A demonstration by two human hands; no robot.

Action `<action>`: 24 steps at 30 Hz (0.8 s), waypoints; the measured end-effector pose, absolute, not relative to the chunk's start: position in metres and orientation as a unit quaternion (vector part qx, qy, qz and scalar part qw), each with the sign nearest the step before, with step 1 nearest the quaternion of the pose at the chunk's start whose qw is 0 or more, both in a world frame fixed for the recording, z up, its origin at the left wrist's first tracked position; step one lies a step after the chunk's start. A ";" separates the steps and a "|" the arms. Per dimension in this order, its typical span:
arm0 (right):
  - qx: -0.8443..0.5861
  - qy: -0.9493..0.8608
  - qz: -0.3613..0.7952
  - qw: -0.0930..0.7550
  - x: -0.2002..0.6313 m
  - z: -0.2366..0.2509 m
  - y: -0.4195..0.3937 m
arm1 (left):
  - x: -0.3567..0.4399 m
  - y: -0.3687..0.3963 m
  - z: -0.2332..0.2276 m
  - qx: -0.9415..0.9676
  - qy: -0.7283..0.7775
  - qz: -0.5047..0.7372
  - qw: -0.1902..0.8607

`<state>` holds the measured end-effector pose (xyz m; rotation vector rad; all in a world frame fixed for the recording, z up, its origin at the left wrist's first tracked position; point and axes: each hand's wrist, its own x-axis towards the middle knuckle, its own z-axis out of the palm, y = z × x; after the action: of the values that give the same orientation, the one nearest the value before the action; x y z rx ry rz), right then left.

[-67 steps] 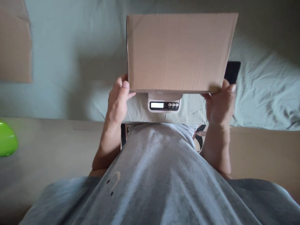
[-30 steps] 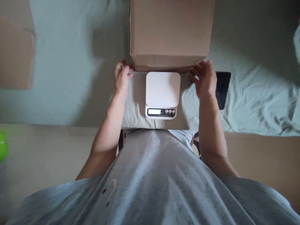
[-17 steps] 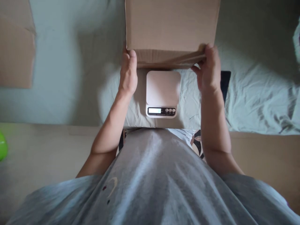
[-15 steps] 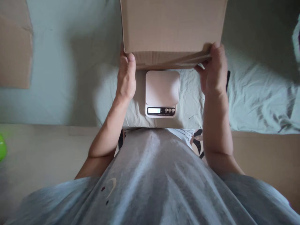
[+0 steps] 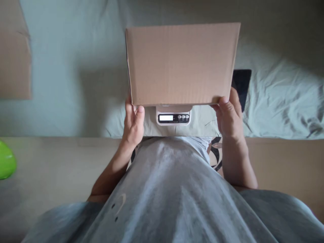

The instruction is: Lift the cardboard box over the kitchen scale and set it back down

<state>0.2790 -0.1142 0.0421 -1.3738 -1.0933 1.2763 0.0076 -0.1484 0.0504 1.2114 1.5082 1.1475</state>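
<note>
Because both hands carry it by its near lower corners, the plain brown corrugated cardboard box [image 5: 182, 64] looks light, probably with little or nothing inside, though its contents are hidden. The walls are stiff and flat, the surface dry and matt, so it should not slide in a grip; the corners and folded edges are the firm places to take hold, while the broad faces would likely dent under a hard squeeze.

The left hand [image 5: 133, 124] is closed on the box's near left corner, thumb pressed up against the front face and the other fingers tucked underneath, out of sight. The right hand [image 5: 229, 116] grips the near right corner in the same way, thumb on the edge, fingers curled below. So the box sits above and beyond both hands, its bottom edge resting in them.

It hangs over the small white digital kitchen scale [image 5: 173, 116], covering the platform so that only the display strip and buttons show. Whether the box touches the scale I cannot tell. The scale stands on a pale green bedsheet [image 5: 278, 101], and a flat black rectangular tablet-like slab [image 5: 242, 84] lies just beside the right hand, partly behind the box.
</note>
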 end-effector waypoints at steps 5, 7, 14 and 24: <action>-0.569 -0.427 0.507 0.487 0.280 0.042 -0.116 | 0.005 -0.151 0.046 0.488 0.623 0.439 0.425; -0.565 -0.416 0.513 0.495 0.284 0.040 -0.114 | 0.002 -0.151 0.043 0.483 0.624 0.439 0.431; -0.564 -0.388 0.527 0.503 0.289 0.034 -0.114 | -0.009 -0.142 0.034 0.415 0.621 0.489 0.450; -0.582 -0.363 0.516 0.512 0.291 0.004 -0.112 | -0.016 -0.139 0.007 0.427 0.648 0.449 0.443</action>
<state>0.2909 -0.1122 0.0036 -1.4012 -0.8739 1.2422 -0.0163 -0.1394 0.0067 1.0583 1.6062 1.1139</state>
